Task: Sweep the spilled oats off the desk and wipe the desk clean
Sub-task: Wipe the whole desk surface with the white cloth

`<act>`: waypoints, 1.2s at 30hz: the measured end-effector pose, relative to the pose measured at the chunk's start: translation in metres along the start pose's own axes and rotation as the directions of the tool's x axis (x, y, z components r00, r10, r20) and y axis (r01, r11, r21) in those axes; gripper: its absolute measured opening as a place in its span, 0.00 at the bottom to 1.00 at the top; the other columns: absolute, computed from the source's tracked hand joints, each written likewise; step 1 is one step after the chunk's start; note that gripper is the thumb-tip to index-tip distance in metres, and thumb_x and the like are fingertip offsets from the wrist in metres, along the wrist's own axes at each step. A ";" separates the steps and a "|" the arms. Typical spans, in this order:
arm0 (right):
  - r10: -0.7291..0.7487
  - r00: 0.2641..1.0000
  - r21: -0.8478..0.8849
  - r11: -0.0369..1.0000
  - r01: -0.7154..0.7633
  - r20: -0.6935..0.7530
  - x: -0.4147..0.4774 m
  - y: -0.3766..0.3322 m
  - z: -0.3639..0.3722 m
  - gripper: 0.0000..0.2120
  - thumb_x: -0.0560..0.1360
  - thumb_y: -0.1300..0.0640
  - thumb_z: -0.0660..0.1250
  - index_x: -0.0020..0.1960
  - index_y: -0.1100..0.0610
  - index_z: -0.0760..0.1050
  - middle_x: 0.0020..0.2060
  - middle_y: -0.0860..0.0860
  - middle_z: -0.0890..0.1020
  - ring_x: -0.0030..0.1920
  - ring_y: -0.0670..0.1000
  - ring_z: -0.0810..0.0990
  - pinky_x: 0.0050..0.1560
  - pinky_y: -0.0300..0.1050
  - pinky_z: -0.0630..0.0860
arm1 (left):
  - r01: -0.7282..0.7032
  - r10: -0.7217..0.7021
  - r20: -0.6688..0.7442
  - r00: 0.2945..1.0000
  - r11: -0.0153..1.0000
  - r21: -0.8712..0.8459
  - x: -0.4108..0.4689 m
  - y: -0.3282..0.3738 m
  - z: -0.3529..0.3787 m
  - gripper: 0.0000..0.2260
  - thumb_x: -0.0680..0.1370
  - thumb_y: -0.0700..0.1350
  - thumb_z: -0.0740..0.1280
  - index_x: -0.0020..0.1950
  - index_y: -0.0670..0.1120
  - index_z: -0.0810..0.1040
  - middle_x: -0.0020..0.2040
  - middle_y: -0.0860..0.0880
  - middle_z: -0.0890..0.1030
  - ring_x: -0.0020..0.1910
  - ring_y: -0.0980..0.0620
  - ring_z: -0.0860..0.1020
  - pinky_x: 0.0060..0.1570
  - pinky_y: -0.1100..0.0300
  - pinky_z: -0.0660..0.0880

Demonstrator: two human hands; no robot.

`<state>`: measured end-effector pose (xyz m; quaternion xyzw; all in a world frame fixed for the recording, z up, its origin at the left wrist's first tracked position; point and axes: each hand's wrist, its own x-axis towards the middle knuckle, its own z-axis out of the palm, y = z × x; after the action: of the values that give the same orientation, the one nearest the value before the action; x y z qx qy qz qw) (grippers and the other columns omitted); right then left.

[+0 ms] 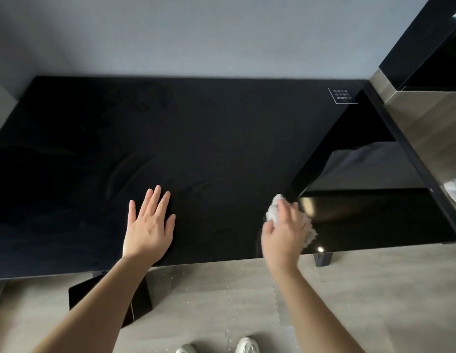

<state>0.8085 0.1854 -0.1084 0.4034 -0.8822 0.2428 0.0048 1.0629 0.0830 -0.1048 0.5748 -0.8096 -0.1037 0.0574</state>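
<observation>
You're resting your left hand (149,225) flat on the desk (209,138), fingers spread, holding nothing. Your right hand (281,235) is clutching one crumpled tissue (274,208) against the desk's near right part. A few oats (173,277) are lying on the floor below its front edge, by your two shoes (247,345).

Head view — looks steeply down at the desk (222,136), close.
</observation>
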 end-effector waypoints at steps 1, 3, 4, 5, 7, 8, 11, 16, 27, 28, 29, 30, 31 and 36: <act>-0.069 0.997 0.028 0.997 0.068 0.035 -0.015 -0.022 0.006 0.27 0.68 0.63 0.69 0.67 0.55 0.72 0.65 0.58 0.75 0.67 0.65 0.71 0.69 0.69 0.63 | -0.004 0.004 -0.002 1.000 1.000 -0.005 0.000 0.000 0.001 0.25 0.82 0.53 0.51 0.78 0.48 0.55 0.79 0.49 0.52 0.78 0.51 0.45 0.76 0.46 0.42; -0.261 0.962 0.117 0.961 0.250 0.084 -0.046 -0.061 0.016 0.28 0.67 0.62 0.70 0.66 0.52 0.72 0.65 0.54 0.76 0.68 0.60 0.70 0.70 0.66 0.63 | -0.010 0.010 -0.008 1.000 1.000 -0.016 -0.001 -0.001 0.001 0.24 0.82 0.52 0.51 0.78 0.48 0.55 0.79 0.48 0.52 0.78 0.51 0.45 0.76 0.46 0.42; -0.361 0.927 0.156 0.926 0.344 0.100 -0.058 -0.074 0.018 0.27 0.67 0.62 0.71 0.65 0.52 0.73 0.64 0.52 0.77 0.68 0.57 0.70 0.70 0.65 0.65 | -0.013 0.013 -0.012 1.000 1.000 -0.020 -0.001 -0.002 0.002 0.24 0.82 0.51 0.50 0.78 0.48 0.55 0.79 0.49 0.52 0.78 0.51 0.45 0.76 0.46 0.42; -0.446 0.887 0.190 0.887 0.421 0.120 -0.065 -0.082 0.018 0.26 0.67 0.62 0.72 0.64 0.52 0.74 0.63 0.50 0.77 0.68 0.54 0.70 0.70 0.63 0.65 | -0.016 0.016 -0.017 1.000 1.000 -0.023 -0.001 -0.002 0.002 0.24 0.82 0.51 0.50 0.78 0.48 0.55 0.79 0.48 0.52 0.78 0.51 0.46 0.76 0.45 0.43; -0.556 0.807 0.242 0.826 0.510 0.199 -0.062 -0.076 0.013 0.26 0.69 0.62 0.71 0.65 0.51 0.74 0.64 0.47 0.77 0.70 0.52 0.69 0.72 0.61 0.60 | -0.019 0.018 -0.029 0.999 0.999 -0.033 -0.001 -0.003 0.002 0.23 0.83 0.50 0.51 0.78 0.47 0.56 0.79 0.48 0.53 0.78 0.50 0.47 0.76 0.45 0.44; -0.570 0.791 0.238 0.818 0.523 0.222 -0.055 -0.066 0.011 0.25 0.70 0.62 0.69 0.66 0.51 0.73 0.64 0.46 0.77 0.71 0.52 0.69 0.74 0.61 0.58 | -0.023 0.021 -0.033 0.999 0.999 -0.037 -0.001 -0.003 0.002 0.23 0.83 0.50 0.51 0.78 0.47 0.57 0.79 0.48 0.54 0.78 0.50 0.47 0.75 0.44 0.44; -0.390 0.906 0.159 0.917 0.366 0.162 -0.021 -0.026 0.007 0.24 0.70 0.63 0.64 0.66 0.51 0.74 0.64 0.49 0.77 0.71 0.56 0.69 0.72 0.66 0.59 | -0.026 0.025 -0.027 0.999 0.999 -0.031 -0.001 -0.004 0.003 0.23 0.83 0.50 0.51 0.78 0.48 0.56 0.79 0.48 0.53 0.78 0.50 0.47 0.75 0.44 0.44; 0.025 1.000 0.113 0.993 -0.026 0.011 0.018 -0.015 0.003 0.24 0.70 0.68 0.66 0.66 0.55 0.75 0.65 0.56 0.77 0.71 0.61 0.68 0.71 0.68 0.58 | -0.021 0.020 -0.040 0.999 1.000 -0.015 -0.001 -0.004 0.004 0.23 0.83 0.51 0.50 0.78 0.48 0.56 0.79 0.48 0.54 0.78 0.49 0.48 0.75 0.45 0.43; -0.636 0.748 0.222 0.770 0.598 0.193 -0.034 0.004 -0.019 0.27 0.68 0.72 0.63 0.63 0.52 0.76 0.63 0.44 0.77 0.68 0.53 0.71 0.68 0.62 0.63 | -0.019 0.019 -0.022 1.000 1.000 -0.003 -0.001 -0.001 0.002 0.23 0.83 0.51 0.51 0.78 0.47 0.57 0.79 0.47 0.54 0.78 0.48 0.48 0.75 0.44 0.44; -0.706 0.675 0.261 0.707 0.657 0.215 -0.046 -0.010 -0.015 0.29 0.68 0.73 0.63 0.63 0.51 0.76 0.63 0.44 0.77 0.69 0.52 0.70 0.71 0.61 0.61 | -0.017 0.018 -0.020 1.000 1.000 0.005 -0.001 -0.001 0.002 0.24 0.83 0.51 0.51 0.78 0.47 0.57 0.79 0.47 0.54 0.78 0.48 0.48 0.75 0.44 0.44; -0.741 0.629 0.284 0.671 0.685 0.234 -0.053 -0.019 -0.008 0.29 0.68 0.73 0.63 0.64 0.51 0.76 0.64 0.43 0.77 0.71 0.51 0.69 0.73 0.61 0.58 | -0.016 0.017 -0.017 1.000 1.000 0.009 -0.001 -0.001 0.002 0.24 0.82 0.51 0.51 0.78 0.47 0.57 0.79 0.47 0.54 0.78 0.49 0.48 0.75 0.44 0.44; -0.744 0.621 0.298 0.668 0.682 0.248 -0.052 -0.027 -0.001 0.29 0.69 0.73 0.63 0.64 0.51 0.76 0.64 0.43 0.77 0.72 0.51 0.67 0.73 0.61 0.57 | -0.016 0.016 -0.011 1.000 1.000 0.008 -0.001 -0.001 0.002 0.24 0.82 0.51 0.51 0.78 0.47 0.56 0.79 0.47 0.53 0.78 0.49 0.47 0.75 0.44 0.44; -0.716 0.648 0.297 0.698 0.652 0.261 -0.043 -0.034 0.007 0.29 0.70 0.73 0.64 0.65 0.50 0.75 0.65 0.44 0.76 0.73 0.51 0.66 0.74 0.62 0.57 | -0.017 0.017 -0.011 1.000 1.000 0.009 -0.001 -0.001 0.002 0.24 0.82 0.52 0.51 0.78 0.47 0.56 0.79 0.47 0.53 0.78 0.49 0.47 0.75 0.44 0.44; -0.496 0.817 0.176 0.868 0.463 0.294 0.020 -0.073 0.031 0.27 0.74 0.69 0.64 0.68 0.48 0.74 0.69 0.44 0.73 0.75 0.52 0.62 0.75 0.62 0.54 | -0.021 0.022 -0.021 1.000 0.999 0.030 0.000 -0.003 0.005 0.24 0.83 0.52 0.50 0.78 0.48 0.55 0.79 0.48 0.52 0.78 0.49 0.47 0.75 0.45 0.43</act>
<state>0.8530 0.1176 -0.1013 0.6471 -0.7274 0.2051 -0.1011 1.0646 0.0826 -0.1101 0.5681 -0.8165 -0.0846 0.0585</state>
